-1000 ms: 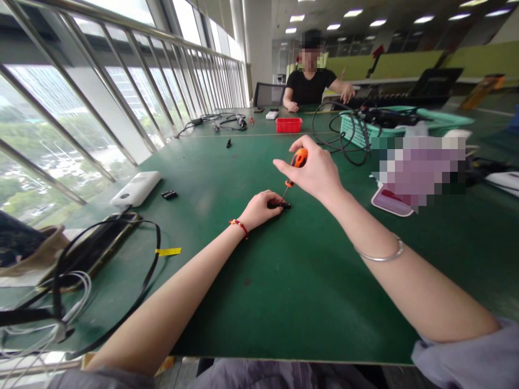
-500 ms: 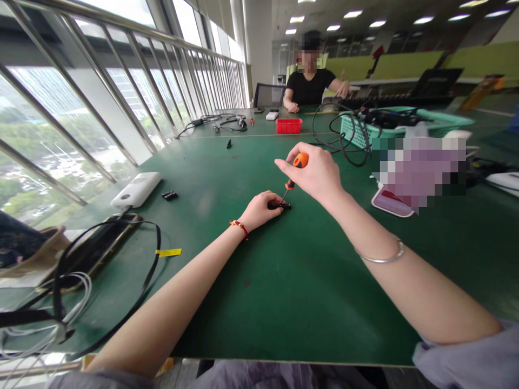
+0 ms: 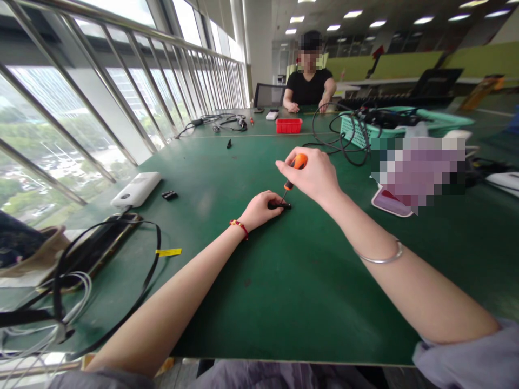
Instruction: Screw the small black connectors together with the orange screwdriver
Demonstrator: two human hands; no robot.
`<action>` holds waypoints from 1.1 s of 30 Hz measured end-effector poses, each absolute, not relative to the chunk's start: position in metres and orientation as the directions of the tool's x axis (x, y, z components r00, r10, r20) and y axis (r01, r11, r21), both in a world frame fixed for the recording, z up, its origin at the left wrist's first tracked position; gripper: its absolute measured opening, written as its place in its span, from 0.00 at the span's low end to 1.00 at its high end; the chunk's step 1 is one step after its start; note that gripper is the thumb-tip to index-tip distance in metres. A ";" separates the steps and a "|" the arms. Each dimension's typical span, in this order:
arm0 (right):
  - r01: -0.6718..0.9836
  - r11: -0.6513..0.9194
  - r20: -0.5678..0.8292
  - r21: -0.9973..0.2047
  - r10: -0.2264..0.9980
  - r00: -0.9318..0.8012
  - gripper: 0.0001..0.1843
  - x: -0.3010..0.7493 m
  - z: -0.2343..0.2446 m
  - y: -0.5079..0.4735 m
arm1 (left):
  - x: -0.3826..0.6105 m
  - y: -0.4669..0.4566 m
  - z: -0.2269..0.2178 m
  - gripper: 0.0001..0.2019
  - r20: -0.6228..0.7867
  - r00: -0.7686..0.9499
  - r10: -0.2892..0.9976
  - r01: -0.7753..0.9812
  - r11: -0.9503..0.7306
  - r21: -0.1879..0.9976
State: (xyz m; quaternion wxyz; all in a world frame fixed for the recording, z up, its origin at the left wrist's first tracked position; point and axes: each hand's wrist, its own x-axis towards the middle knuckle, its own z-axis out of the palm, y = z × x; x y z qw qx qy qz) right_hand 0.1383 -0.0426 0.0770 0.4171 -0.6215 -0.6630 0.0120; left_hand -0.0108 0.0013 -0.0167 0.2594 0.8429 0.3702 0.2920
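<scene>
My right hand (image 3: 317,170) grips the handle of an orange and black screwdriver (image 3: 300,161), which stands tilted with its shaft pointing down. The shaft's end meets a small black part (image 3: 286,206) lying on the green table (image 3: 284,281). My left hand (image 3: 263,210) is closed round that black part and holds it against the tabletop; its exact kind is too small to make out. The tip of the screwdriver and the spot it touches are partly hidden by my left fingers.
Left of my hands lie another small black part (image 3: 170,195), a white power bank (image 3: 137,189) and looped black cable (image 3: 159,237). Farther back are a red tray (image 3: 289,126), a green basket (image 3: 354,132) with cables, and a phone (image 3: 391,202). A person (image 3: 308,86) sits opposite.
My right hand has shifted slightly down and left on the screwdriver handle. My left hand stays put. The person opposite has lowered one hand to the table.
</scene>
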 end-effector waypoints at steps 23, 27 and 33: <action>0.826 0.267 0.578 -0.497 0.811 0.085 0.17 0.136 0.074 -0.044 | -0.010 0.001 -0.016 0.09 0.301 0.562 0.771 0.463 -0.594 0.658; 0.836 0.258 0.570 -0.484 0.818 0.077 0.09 0.136 0.074 -0.044 | -0.010 0.001 -0.016 0.09 0.299 0.561 0.772 0.460 -0.591 0.663; 0.819 0.254 0.532 -0.515 0.843 0.073 0.10 0.135 0.073 -0.046 | -0.011 0.001 -0.016 0.09 0.302 0.563 0.769 0.462 -0.596 0.657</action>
